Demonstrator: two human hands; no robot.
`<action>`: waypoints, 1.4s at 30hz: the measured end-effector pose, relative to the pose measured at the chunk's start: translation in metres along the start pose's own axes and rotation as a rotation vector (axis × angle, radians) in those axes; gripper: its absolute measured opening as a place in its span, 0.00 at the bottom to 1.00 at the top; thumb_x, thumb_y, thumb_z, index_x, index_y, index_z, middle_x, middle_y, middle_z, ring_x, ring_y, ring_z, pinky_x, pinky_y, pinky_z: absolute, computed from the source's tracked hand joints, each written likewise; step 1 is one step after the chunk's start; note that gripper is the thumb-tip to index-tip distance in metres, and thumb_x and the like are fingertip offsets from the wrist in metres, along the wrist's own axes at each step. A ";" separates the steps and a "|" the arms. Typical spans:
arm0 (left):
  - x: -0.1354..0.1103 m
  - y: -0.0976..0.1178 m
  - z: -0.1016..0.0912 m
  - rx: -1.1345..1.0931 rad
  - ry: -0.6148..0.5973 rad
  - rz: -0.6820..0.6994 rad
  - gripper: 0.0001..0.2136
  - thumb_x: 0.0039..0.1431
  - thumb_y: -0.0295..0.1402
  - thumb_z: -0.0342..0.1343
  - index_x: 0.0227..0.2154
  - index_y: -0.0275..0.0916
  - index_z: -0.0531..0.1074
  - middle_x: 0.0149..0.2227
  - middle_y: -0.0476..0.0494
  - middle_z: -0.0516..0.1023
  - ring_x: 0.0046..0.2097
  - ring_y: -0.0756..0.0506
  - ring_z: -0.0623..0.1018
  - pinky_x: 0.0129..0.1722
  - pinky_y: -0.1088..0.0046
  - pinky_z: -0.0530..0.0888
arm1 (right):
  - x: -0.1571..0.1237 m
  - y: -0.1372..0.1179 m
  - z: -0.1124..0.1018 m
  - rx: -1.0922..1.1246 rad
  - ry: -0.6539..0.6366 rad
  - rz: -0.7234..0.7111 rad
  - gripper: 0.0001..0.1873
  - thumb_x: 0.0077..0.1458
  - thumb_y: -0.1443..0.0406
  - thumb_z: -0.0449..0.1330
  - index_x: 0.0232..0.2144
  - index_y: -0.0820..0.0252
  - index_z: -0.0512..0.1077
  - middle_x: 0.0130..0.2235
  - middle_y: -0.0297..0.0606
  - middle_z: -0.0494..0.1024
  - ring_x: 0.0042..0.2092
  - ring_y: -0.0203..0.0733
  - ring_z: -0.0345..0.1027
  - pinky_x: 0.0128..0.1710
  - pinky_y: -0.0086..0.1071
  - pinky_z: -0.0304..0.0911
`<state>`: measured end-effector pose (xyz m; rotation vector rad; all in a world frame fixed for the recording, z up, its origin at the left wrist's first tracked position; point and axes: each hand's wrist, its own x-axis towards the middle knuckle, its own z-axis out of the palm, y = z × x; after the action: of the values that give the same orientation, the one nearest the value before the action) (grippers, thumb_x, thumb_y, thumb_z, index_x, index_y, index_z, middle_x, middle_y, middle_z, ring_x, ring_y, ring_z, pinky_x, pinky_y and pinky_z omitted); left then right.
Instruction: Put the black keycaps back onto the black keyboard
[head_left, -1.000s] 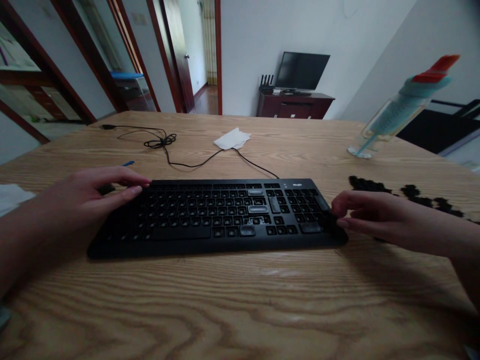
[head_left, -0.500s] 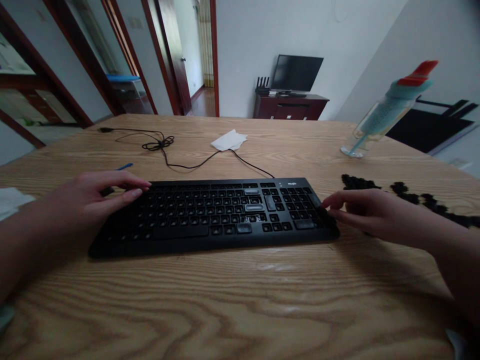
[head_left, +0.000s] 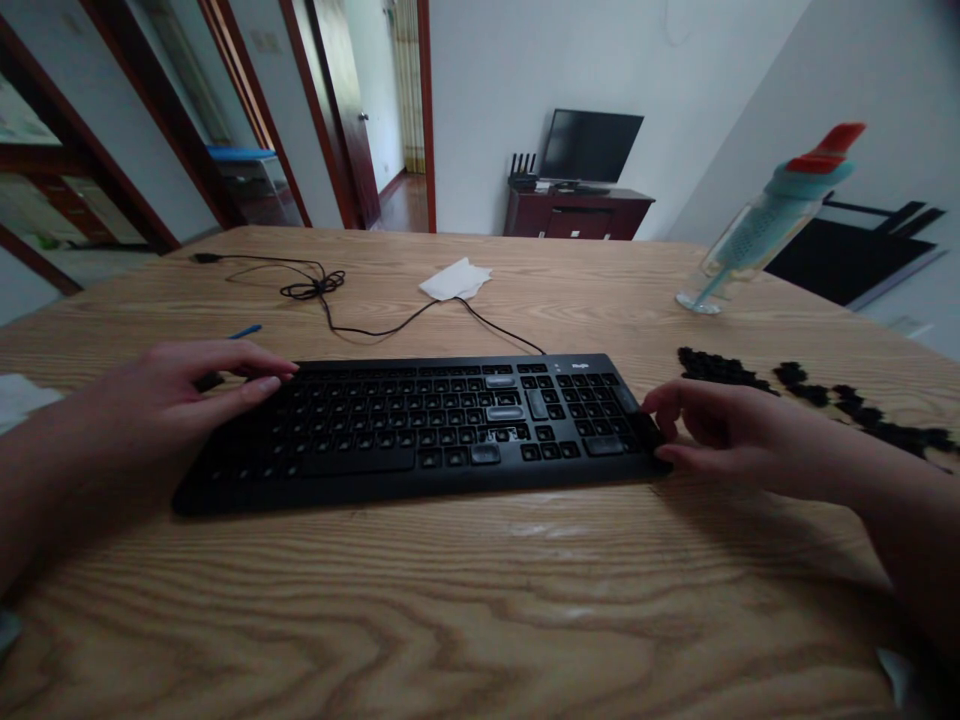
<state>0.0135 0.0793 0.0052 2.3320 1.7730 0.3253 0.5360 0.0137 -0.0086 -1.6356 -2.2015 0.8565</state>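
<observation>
A black keyboard (head_left: 420, 440) lies flat on the wooden table (head_left: 465, 600); most of its keycaps are off and only a few grey ones remain. My left hand (head_left: 172, 400) lies over its far left corner, thumb and fingers closed around the edge. My right hand (head_left: 720, 430) pinches the right end, fingers on top and thumb at the front edge. A row of loose black keycaps (head_left: 817, 395) lies on the table just beyond my right hand.
The keyboard's black cable (head_left: 322, 290) runs in a tangle to the far left. A white tissue (head_left: 455, 280) lies at the back centre. A teal bottle with a red cap (head_left: 772, 215) stands far right. A blue pen tip (head_left: 246, 331) shows behind my left hand.
My right hand has settled its grip on the keyboard's right end, with the thumb now at the front edge. The left hand has stayed in place. The view shifted slightly.
</observation>
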 end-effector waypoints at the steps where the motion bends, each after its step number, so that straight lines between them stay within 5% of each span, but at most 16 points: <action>1: -0.001 0.002 0.000 0.003 0.016 -0.006 0.31 0.55 0.64 0.48 0.46 0.45 0.77 0.48 0.45 0.81 0.48 0.37 0.77 0.49 0.62 0.73 | 0.000 -0.001 0.000 0.000 -0.006 0.000 0.16 0.52 0.53 0.66 0.41 0.54 0.77 0.25 0.32 0.71 0.23 0.34 0.58 0.20 0.28 0.55; 12: 0.000 -0.004 0.002 0.008 0.024 0.002 0.32 0.53 0.64 0.48 0.45 0.44 0.78 0.47 0.45 0.81 0.47 0.38 0.78 0.49 0.63 0.73 | -0.003 0.005 0.003 -0.182 0.062 -0.075 0.18 0.57 0.50 0.61 0.43 0.54 0.79 0.22 0.32 0.69 0.21 0.35 0.58 0.19 0.29 0.55; 17: -0.001 -0.003 0.003 0.039 0.072 0.019 0.28 0.56 0.60 0.47 0.45 0.45 0.78 0.46 0.47 0.81 0.46 0.39 0.79 0.47 0.64 0.74 | -0.011 0.006 0.007 -0.330 0.147 -0.276 0.15 0.61 0.54 0.58 0.45 0.50 0.81 0.43 0.42 0.80 0.33 0.39 0.74 0.31 0.33 0.70; 24: 0.002 -0.015 0.003 0.043 0.033 0.043 0.29 0.55 0.61 0.49 0.46 0.46 0.78 0.47 0.47 0.81 0.47 0.39 0.79 0.50 0.64 0.74 | -0.029 0.017 0.027 -0.443 0.308 -0.390 0.16 0.64 0.62 0.56 0.52 0.46 0.77 0.50 0.37 0.79 0.44 0.44 0.78 0.42 0.34 0.75; 34: 0.002 -0.013 0.003 0.035 0.037 0.083 0.27 0.56 0.60 0.48 0.45 0.46 0.79 0.46 0.47 0.81 0.47 0.39 0.79 0.54 0.62 0.73 | -0.023 0.014 0.045 -0.412 0.536 -0.421 0.12 0.63 0.65 0.59 0.45 0.55 0.80 0.44 0.40 0.82 0.35 0.38 0.78 0.29 0.28 0.75; 39: 0.002 -0.014 0.003 0.054 0.039 0.067 0.28 0.56 0.61 0.48 0.46 0.47 0.78 0.47 0.47 0.81 0.47 0.38 0.79 0.51 0.62 0.74 | -0.026 0.017 0.046 -0.536 0.569 -0.482 0.13 0.62 0.67 0.59 0.46 0.58 0.79 0.52 0.44 0.80 0.44 0.46 0.79 0.43 0.38 0.79; 42: 0.001 -0.013 0.003 0.050 0.038 0.065 0.28 0.56 0.60 0.48 0.46 0.47 0.78 0.47 0.47 0.81 0.47 0.39 0.79 0.51 0.62 0.74 | -0.028 0.022 0.048 -0.577 0.598 -0.478 0.16 0.60 0.68 0.61 0.50 0.56 0.78 0.49 0.41 0.82 0.42 0.47 0.80 0.41 0.40 0.79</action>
<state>0.0029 0.0839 -0.0009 2.4384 1.7441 0.3413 0.5368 -0.0225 -0.0562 -1.2205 -2.3081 -0.3864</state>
